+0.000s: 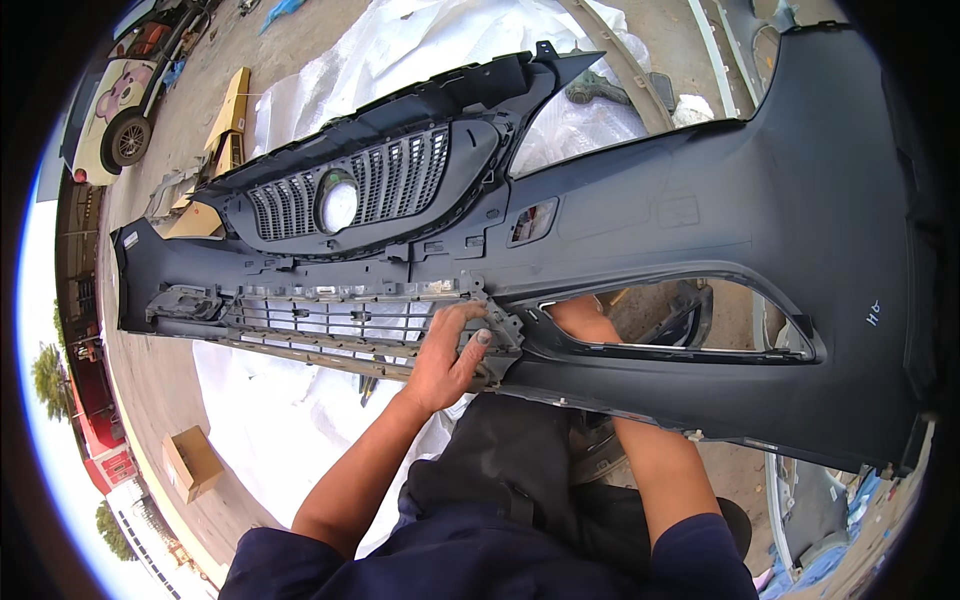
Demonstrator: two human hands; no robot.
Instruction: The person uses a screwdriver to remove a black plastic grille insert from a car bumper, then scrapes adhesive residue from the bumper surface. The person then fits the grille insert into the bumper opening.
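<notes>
A large dark car bumper [660, 210], its inner side toward me, spans the view from left to right. An upper grille [400, 180] with a round hole in the middle is set in it. Below runs a long slatted lower grille [340, 318]. My left hand [445, 358] grips the right end of this lower grille, thumb raised on the near side. Reaching under the bumper, my right hand [585, 318] shows partly through the long side opening; its fingers are hidden behind the bumper.
White plastic sheeting [300, 420] covers ground under and beyond the bumper. Cardboard boxes [192, 462] lie at the left. A vehicle [120, 110] stands at the far left. Other trim parts [810, 500] lie on the ground at the right, with more strips at the top.
</notes>
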